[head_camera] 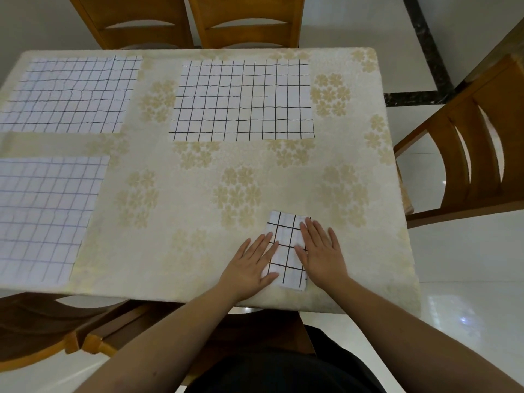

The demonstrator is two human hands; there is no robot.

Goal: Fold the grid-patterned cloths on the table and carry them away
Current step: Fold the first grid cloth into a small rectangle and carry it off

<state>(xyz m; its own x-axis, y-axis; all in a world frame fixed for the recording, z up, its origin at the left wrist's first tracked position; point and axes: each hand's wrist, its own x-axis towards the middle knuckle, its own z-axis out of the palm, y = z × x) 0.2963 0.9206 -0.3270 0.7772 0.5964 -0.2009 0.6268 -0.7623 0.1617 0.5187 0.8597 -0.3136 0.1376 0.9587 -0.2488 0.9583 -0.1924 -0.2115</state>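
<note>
- Wooden chairs (243, 21) ring a desk (181, 222) covered in a cream cloth with pale flower prints, standing on a glossy white floor.
- One folded cloth (286, 251) lies as a small packet near the desk's near edge, toward its right side.
- Left hand (249, 265) lies flat, fingers straight and spread, pressing the packet's left edge; right hand (321, 251) lies flat the same way on its right edge. Neither pinches anything.
- Judging by that pose, the fold on this piece is finished or nearly so, and the hands are smoothing it down.
- Three grid cloths are unfolded and spread flat: the far-centre cloth (241, 100), the far-left cloth (71, 95), and the near-left cloth (42, 217), all well apart from the hands.
- So roughly one of four visible pieces is folded; three remain.
- No cloth appears to be carried off yet; that whole step seems to lie ahead.
</note>
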